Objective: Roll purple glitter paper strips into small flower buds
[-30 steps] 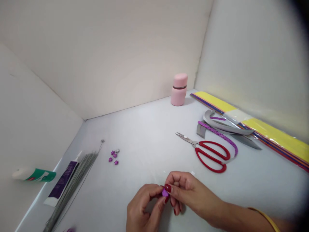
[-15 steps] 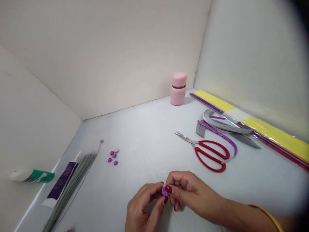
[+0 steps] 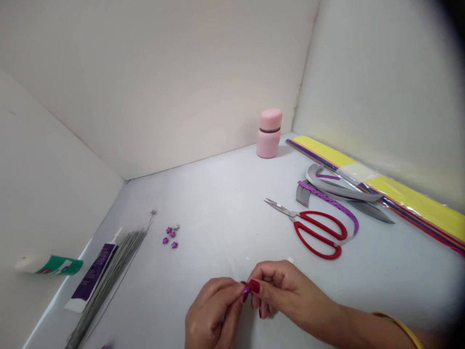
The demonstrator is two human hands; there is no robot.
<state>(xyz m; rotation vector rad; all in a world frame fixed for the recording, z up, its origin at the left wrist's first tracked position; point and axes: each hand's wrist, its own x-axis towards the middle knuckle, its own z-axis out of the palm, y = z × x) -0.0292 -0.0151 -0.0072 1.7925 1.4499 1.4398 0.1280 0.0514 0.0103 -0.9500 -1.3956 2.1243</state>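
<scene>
Near the bottom middle, my left hand and my right hand meet at the fingertips. Pinched between them is a small purple paper star, mostly covered by the fingers. The left thumb and index finger press on it from the left, and the right thumb and index finger from the right. Several finished little purple stars lie in a cluster on the table to the left, with a silvery one among them. Scissors with red handles rest beyond my right hand, blades pointing left.
Purple and grey paper strips curl beside the scissors. A long pack of coloured paper runs along the right wall. At the back stands a pink flask. Thin wires, a purple glue tube and a green-white tube lie left.
The purple star has turned between my fingertips and shows less of its face. My left fingers have closed more tightly around it; the other things stay where they were.
</scene>
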